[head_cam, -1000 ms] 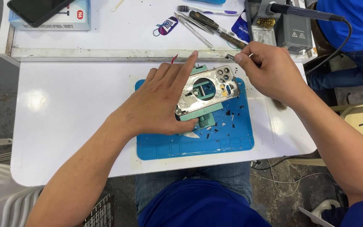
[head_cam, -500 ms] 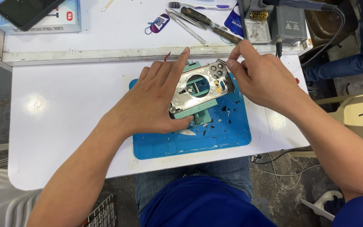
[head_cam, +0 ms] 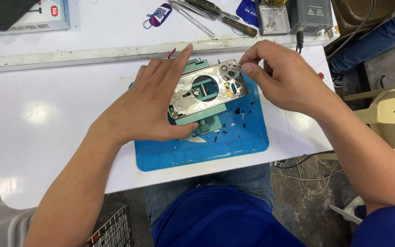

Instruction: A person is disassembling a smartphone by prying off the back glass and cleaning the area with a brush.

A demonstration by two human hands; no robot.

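A bare metal phone frame [head_cam: 206,89] with a round hole in its middle lies tilted on a green holder [head_cam: 206,124], which sits on a blue work mat [head_cam: 234,142]. My left hand [head_cam: 154,103] lies flat on the frame's left end, thumb along its lower edge, and steadies it. My right hand [head_cam: 280,77] is at the frame's upper right corner, by the camera openings. Its thumb and forefinger are pinched together there; I cannot make out what is between them.
Small dark shards [head_cam: 243,112] are scattered on the mat. On the raised shelf behind lie tweezers [head_cam: 193,16], a screwdriver [head_cam: 227,20], a blue key tag [head_cam: 158,13], a grey box with a cable [head_cam: 314,16] and a boxed item [head_cam: 24,18]. A beige plastic chair [head_cam: 389,114] stands at right.
The view has shifted and things sit lower in it. My right hand has drawn its fingers into a pinch at the frame's camera corner. My left hand still rests on the frame.
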